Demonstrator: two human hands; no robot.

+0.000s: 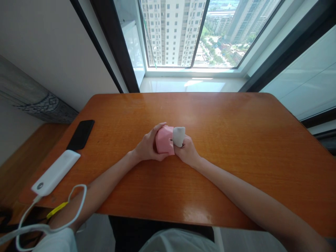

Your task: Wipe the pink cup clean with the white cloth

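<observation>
At the middle of an orange wooden table (236,140), both my hands meet around two small soft things. My left hand (147,145) is wrapped round a pink folded object (164,140), its fingers over the top. My right hand (187,150) is closed on a white rolled piece (179,135), which presses against the pink object's right side. What the two pieces are made of I cannot make out; they look like cloth or foam.
A black phone (81,134) lies near the table's left edge. In front of it rests a white power bank (55,172) with a white cable (76,213) looping off the front edge. A large window (189,35) is beyond the table.
</observation>
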